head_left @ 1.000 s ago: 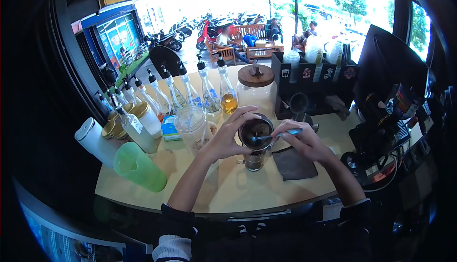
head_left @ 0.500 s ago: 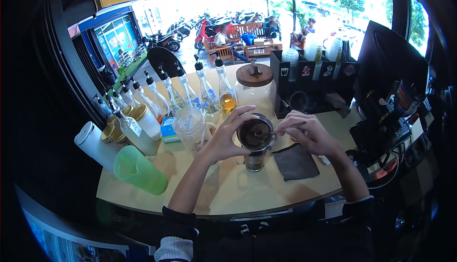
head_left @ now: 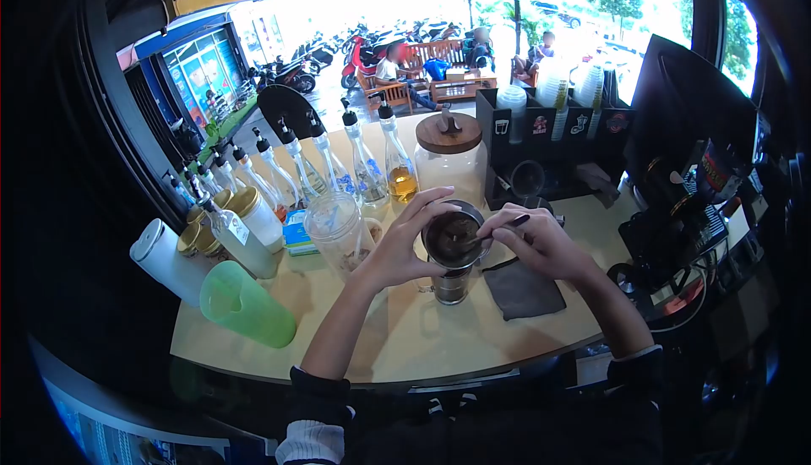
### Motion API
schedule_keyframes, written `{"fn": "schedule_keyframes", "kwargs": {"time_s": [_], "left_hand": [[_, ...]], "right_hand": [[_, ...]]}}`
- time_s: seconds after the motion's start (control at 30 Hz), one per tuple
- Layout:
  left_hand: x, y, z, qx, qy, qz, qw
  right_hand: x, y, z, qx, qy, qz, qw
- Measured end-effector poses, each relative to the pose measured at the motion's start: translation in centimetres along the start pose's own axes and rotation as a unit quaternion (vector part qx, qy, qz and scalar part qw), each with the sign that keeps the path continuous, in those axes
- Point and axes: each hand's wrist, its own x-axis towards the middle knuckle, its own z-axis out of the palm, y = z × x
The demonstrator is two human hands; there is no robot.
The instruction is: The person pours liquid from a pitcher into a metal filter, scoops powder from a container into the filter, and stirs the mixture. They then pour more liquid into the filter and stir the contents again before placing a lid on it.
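My left hand [head_left: 391, 252] curves round the side of a round cup [head_left: 449, 250] with dark brown contents, thumb and fingers at its rim. In my right hand [head_left: 541, 241] is a thin spoon [head_left: 517, 221], pinched between thumb and fingers, its lower end inside the cup. Below the cup in this view stands a small glass [head_left: 451, 288]. A folded dark grey cloth [head_left: 525, 289] lies under the right wrist. Left of my left hand stands a clear plastic jug [head_left: 334, 224].
A green pitcher [head_left: 245, 303] stands at the front left. Pump bottles [head_left: 365, 169] line the back left, beside a large wood-lidded jar [head_left: 451, 169]. A black cup holder [head_left: 549, 140] and a dark monitor [head_left: 697, 119] are at the right. People sit outside on benches.
My right hand has shifted slightly left, and the spoon's handle has tilted up above the fingers. The left hand stays round the cup.
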Motion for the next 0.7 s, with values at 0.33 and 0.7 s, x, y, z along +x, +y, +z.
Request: {"fn": "schedule_keyframes", "kwargs": {"time_s": [0.33, 0.7], "left_hand": [[0.0, 0.0, -0.2, 0.016, -0.019, 0.005, 1.000], [0.1, 0.4, -0.1, 0.018, -0.028, 0.005, 0.999]], "right_hand": [[0.4, -0.3, -1.1, 0.003, 0.004, 0.068, 0.998], [0.9, 0.1, -0.8, 0.002, -0.002, 0.032, 0.999]]}}
